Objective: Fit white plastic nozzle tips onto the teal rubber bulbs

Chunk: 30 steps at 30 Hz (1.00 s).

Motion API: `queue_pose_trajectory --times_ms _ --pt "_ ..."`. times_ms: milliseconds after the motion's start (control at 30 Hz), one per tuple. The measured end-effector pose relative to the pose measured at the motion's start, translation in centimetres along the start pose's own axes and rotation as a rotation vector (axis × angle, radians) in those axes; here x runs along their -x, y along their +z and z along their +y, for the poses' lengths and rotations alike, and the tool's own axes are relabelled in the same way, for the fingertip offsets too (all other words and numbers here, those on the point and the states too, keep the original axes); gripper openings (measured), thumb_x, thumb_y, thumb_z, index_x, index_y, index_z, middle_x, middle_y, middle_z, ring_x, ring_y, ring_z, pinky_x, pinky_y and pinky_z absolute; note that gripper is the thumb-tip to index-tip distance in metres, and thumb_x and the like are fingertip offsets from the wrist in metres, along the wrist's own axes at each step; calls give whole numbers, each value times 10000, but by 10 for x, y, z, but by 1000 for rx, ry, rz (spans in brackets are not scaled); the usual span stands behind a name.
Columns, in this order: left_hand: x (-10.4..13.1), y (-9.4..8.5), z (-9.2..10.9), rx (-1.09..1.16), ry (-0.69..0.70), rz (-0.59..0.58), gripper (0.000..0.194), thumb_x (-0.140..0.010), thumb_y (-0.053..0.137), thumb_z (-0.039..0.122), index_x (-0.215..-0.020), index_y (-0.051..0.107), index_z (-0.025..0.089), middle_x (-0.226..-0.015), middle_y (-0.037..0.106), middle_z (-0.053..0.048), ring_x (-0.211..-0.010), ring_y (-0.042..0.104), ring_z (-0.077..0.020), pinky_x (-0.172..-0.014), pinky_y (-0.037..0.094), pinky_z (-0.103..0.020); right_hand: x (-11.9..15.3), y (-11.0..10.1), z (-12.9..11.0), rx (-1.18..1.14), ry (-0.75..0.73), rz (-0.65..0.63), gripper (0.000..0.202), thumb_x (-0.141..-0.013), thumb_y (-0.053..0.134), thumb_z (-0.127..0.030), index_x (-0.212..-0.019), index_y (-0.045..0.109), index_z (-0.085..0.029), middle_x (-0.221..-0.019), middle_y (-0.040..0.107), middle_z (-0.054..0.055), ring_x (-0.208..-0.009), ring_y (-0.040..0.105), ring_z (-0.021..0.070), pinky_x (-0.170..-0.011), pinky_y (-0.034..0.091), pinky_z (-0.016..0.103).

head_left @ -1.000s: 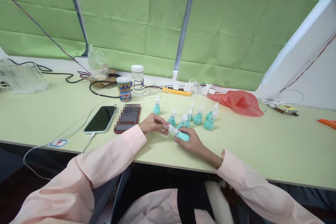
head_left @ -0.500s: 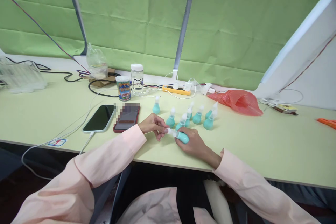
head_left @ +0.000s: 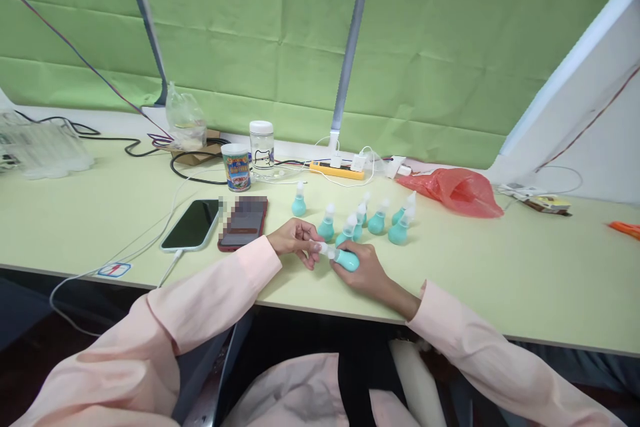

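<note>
My right hand (head_left: 364, 269) is wrapped round a teal squeeze bulb (head_left: 349, 261) lying sideways near the table's front edge. Its clear neck and white tip point left, where my left hand (head_left: 299, 240) pinches the white tip (head_left: 320, 248) between thumb and fingers. Just behind my hands, several more teal bulbs with clear necks and white tips stand on the table, among them one at the left (head_left: 299, 203), one in the middle (head_left: 326, 227) and one at the right (head_left: 399, 231).
Left of my hands lie a white-edged phone (head_left: 191, 225) and a red-cased phone (head_left: 244, 223) on the table (head_left: 500, 273). Farther back are a printed cup (head_left: 237, 168), a lidded jar (head_left: 262, 147), a yellow power strip (head_left: 336, 172) and a red plastic bag (head_left: 453, 192). Cables run along the left.
The white tip and the bulb's neck look slightly closer together between my hands. The whole view has shifted a little; the standing bulbs have stayed in place.
</note>
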<state>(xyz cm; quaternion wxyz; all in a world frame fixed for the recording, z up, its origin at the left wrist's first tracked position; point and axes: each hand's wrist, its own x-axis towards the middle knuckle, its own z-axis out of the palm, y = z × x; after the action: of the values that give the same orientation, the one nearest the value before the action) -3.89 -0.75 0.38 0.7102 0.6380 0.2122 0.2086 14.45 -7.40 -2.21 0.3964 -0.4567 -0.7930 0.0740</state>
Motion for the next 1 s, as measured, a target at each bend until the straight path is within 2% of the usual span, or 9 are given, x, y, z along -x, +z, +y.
queue_pose_trajectory --times_ms 300,433,533,633,700,767,833,900,1000 --pt "-5 9 -3 49 141 138 300 -560 675 266 -733 520 76 -548 606 -34 -474 569 -131 -489 513 -316 -7 1 -1 -123 66 47 120 -659 520 -276 -665 518 -156 -559 490 -12 -503 418 94 -502 337 220" --pt "-9 13 -3 16 212 211 304 -564 667 282 -753 546 77 -537 577 -22 -469 539 -116 -459 493 -292 -8 -4 -2 -137 13 22 118 -659 522 -268 -710 510 -162 -588 488 -16 -518 422 95 -520 347 226" --pt "-12 14 -2 -5 272 266 372 -623 576 414 -775 561 75 -554 540 -26 -476 513 -113 -424 453 -265 -6 -7 -2 -162 -65 53 107 -657 523 -242 -738 502 -176 -602 494 -18 -520 431 98 -524 354 234" --pt "-13 15 0 -188 477 545 402 -685 481 455 -881 537 108 -612 507 -16 -533 502 -108 -487 441 -262 -3 -12 1 -227 -105 236 153 -667 527 -243 -800 474 -192 -635 514 -9 -547 460 115 -538 373 251" --pt "-15 20 2 -442 633 739 427 -649 549 405 -985 488 147 -775 516 -40 -691 518 -135 -611 448 -286 -5 -16 3 -308 -83 438 166 -708 484 -263 -853 434 -200 -695 523 5 -600 485 129 -583 390 271" --pt "-19 28 3 -693 728 788 599 -578 619 386 -1098 408 176 -1021 456 -88 -920 466 -192 -756 416 -335 -10 -21 6 -358 -24 627 156 -746 431 -289 -874 404 -205 -771 515 17 -675 492 137 -640 389 287" --pt "-27 36 2 -849 740 741 818 -510 657 415 -1200 286 179 -1166 351 -121 -1071 358 -239 -859 345 -384 -16 -25 9 -352 59 703 146 -765 397 -315 -858 407 -202 -810 500 21 -731 480 139 -675 377 287" --pt "-38 42 0 -901 693 711 983 -452 675 453 -1249 176 165 -1200 311 -141 -1112 310 -259 -892 303 -406 -20 -27 14 -326 148 635 162 -770 388 -336 -836 426 -193 -799 495 19 -737 466 138 -674 369 279" --pt "-54 45 -6 -859 571 700 1079 -427 676 475 -1271 76 173 -1157 360 -135 -1058 373 -250 -830 350 -383 -23 -25 26 -272 248 472 191 -753 412 -370 -776 439 -182 -713 472 4 -663 439 132 -614 364 262"
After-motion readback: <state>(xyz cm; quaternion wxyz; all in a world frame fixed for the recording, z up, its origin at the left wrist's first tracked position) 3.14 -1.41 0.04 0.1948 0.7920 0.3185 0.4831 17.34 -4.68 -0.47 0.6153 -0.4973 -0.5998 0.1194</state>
